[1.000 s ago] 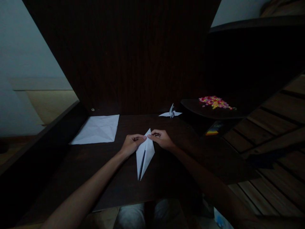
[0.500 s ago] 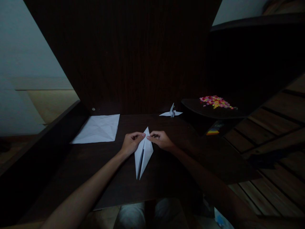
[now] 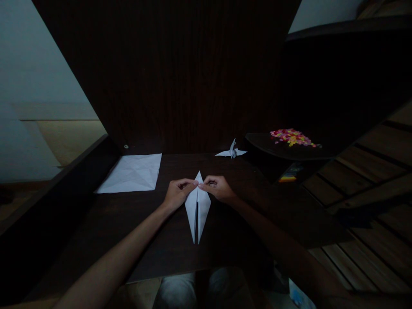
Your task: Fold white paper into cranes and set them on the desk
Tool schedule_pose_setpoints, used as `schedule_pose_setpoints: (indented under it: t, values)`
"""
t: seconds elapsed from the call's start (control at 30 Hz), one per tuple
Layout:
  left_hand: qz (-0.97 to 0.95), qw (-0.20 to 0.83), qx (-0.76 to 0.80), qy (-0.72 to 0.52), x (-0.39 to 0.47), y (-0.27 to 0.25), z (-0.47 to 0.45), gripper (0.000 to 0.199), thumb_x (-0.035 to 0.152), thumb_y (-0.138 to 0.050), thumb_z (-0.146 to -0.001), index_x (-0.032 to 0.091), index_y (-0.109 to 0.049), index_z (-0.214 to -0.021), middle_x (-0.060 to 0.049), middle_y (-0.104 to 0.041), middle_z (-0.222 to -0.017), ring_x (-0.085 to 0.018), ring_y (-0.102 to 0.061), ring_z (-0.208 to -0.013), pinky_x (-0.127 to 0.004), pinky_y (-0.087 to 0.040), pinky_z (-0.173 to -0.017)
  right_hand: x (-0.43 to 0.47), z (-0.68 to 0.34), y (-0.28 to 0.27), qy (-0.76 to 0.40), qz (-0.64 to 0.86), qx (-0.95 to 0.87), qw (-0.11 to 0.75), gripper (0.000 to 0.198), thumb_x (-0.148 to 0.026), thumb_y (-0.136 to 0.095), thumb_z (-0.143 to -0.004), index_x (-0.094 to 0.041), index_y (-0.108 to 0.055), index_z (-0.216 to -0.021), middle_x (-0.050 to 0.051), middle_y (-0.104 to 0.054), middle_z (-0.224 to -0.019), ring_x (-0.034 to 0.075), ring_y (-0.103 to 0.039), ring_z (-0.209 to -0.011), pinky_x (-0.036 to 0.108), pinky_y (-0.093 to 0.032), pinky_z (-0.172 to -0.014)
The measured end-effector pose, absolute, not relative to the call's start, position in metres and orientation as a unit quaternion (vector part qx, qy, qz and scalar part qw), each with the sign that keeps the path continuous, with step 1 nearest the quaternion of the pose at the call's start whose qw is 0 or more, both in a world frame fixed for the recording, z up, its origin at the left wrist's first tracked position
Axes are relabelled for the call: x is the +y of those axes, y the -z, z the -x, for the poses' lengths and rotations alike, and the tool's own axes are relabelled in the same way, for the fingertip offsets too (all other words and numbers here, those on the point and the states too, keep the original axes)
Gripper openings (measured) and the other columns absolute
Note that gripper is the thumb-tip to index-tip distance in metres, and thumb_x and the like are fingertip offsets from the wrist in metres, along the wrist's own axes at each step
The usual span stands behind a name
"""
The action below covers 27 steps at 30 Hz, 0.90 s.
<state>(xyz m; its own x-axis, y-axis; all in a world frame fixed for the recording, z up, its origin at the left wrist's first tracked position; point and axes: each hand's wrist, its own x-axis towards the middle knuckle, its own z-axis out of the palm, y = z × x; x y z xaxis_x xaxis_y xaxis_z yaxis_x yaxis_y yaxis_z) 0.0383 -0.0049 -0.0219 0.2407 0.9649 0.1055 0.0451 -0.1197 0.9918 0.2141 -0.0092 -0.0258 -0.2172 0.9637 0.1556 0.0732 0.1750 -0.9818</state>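
A white folded paper (image 3: 204, 206), shaped like a long diamond with a slit up its lower half, is between my hands above the dark desk. My left hand (image 3: 177, 191) pinches its upper left edge, thumb on top. Opposite it, my right hand (image 3: 219, 188) grips the upper right edge with thumb and curled fingers. The two thumb tips nearly meet over the centre line near the top point. Fingers under the paper are hidden. Behind my right hand, a finished-looking paper crane (image 3: 232, 152) stands by the back panel.
Creased white paper (image 3: 131, 174) lies at the desk's back left. On a curved dark shelf (image 3: 257, 139) to the right sits a pile of small pink, red and yellow pieces (image 3: 292, 137). A raised side board (image 3: 58, 184) borders the desk's left.
The folded paper has turned so that its two lower points swing to the right and it now lies nearly straight. Both hands stay in almost the same place.
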Motion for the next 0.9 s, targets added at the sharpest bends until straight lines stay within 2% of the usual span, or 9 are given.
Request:
schedule_pose_setpoints:
  t: [0.3,0.47,0.57,0.9]
  values:
    - [-0.595,0.539,0.404,-0.438,-0.0069,0.0181,-0.0404,0.03,0.042,-0.071,-0.067,0.014,-0.072,-0.078,-0.004,-0.071,-0.073,-0.016,-0.062,-0.063,-0.024,-0.046,-0.057,-0.0112,-0.2143,0.0198,-0.493,0.423,-0.617,0.443,0.024,-0.037,-0.071,-0.065,-0.015,-0.061,-0.063,-0.002,-0.058,-0.059,0.01,-0.052,-0.054,0.022,-0.039,-0.051]
    - [-0.588,0.532,0.408,-0.452,-0.0078,0.017,-0.0409,0.03,0.042,-0.071,-0.066,0.014,-0.071,-0.077,-0.002,-0.069,-0.068,-0.014,-0.059,-0.059,-0.022,-0.043,-0.053,-0.0129,-0.2146,0.0186,-0.485,0.417,-0.632,0.438,0.022,-0.036,-0.069,-0.067,-0.014,-0.065,-0.07,0.0,-0.062,-0.064,0.01,-0.053,-0.056,0.022,-0.039,-0.052]
    - [-0.577,0.533,0.409,-0.464,-0.0083,0.017,-0.0415,0.03,0.042,-0.071,-0.066,0.013,-0.07,-0.073,-0.002,-0.067,-0.065,-0.013,-0.057,-0.056,-0.021,-0.042,-0.05,-0.0131,-0.2146,0.0187,-0.477,0.415,-0.634,0.445,0.024,-0.038,-0.066,-0.07,-0.014,-0.065,-0.07,0.001,-0.063,-0.066,0.012,-0.055,-0.06,0.023,-0.042,-0.056]
    - [-0.58,0.516,0.401,-0.487,-0.0093,0.0195,-0.0435,0.028,0.041,-0.069,-0.069,0.013,-0.068,-0.07,0.0,-0.065,-0.064,-0.013,-0.055,-0.057,-0.021,-0.041,-0.053,-0.0147,-0.2093,0.0234,-0.471,0.412,-0.61,0.486,0.025,-0.038,-0.069,-0.068,-0.015,-0.06,-0.066,0.0,-0.06,-0.062,0.011,-0.052,-0.055,0.023,-0.039,-0.051]
